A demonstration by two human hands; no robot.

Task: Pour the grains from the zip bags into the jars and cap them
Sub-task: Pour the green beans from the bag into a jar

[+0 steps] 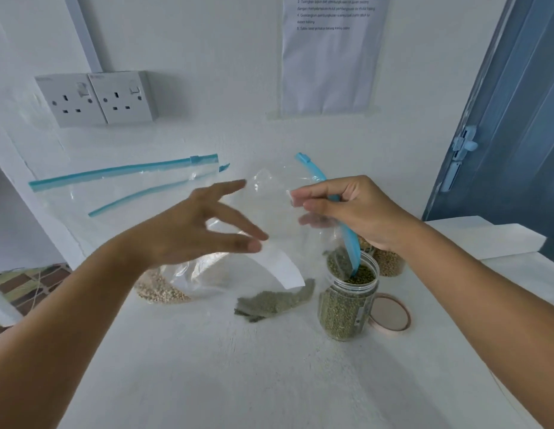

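My right hand (356, 212) pinches the zip bag (279, 218) over the open jar (350, 301) of green grains; my left hand (204, 224) is spread beside it.

The place looked like a room in a home, fitted out as a small food-packing corner. A white painted table (238, 366) stood against a white plastered wall (207, 41). On that wall, above the table's far left part, sat a white double socket plate (97, 99) with rocker switches. To the right of the socket plate hung a taped white paper sheet of numbered printed instructions (330, 54), too small to read. Farther right of the socket plate, past the sheet, stood a blue panelled door with a pale blue plastic latch (464, 145). Below the socket plate, at the left edge, patterned brown and green floor tiles (31, 281) showed beside the table.
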